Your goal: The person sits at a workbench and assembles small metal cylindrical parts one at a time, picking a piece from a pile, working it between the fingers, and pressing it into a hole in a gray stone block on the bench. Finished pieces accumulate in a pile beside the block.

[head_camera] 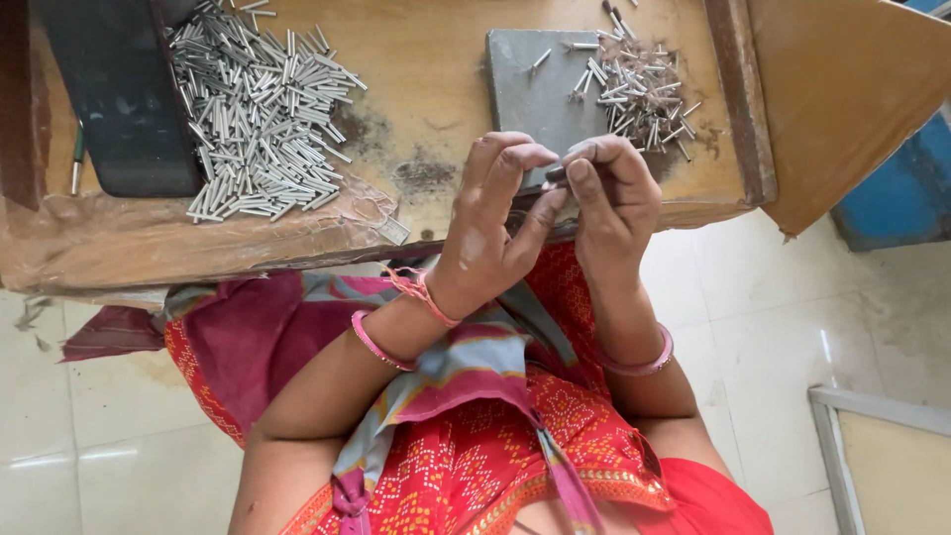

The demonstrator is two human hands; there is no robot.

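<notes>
inspector a: the left hand (495,223) and the right hand (609,198) meet just over the near edge of the wooden bench (426,109). both are pinched narrow, fingertips together on a small dark metal piece (557,174); what else sits in the grip cannot be told.

inspector b: stock position?

inspector a: a large heap of plain metal tubes (258,109) lies toward the far left of the bench, beside a dark tray (114,99). a smaller, tangled pile of thin pins (639,94) lies at the far right, partly on a grey metal plate (535,89).

inspector b: progress, by your judgement?

inspector a: one piece is in hand. which pile is finished work is not plain. if the tubes are the untouched stock, most remains; the smaller pile suggests an early to middle stage.
</notes>
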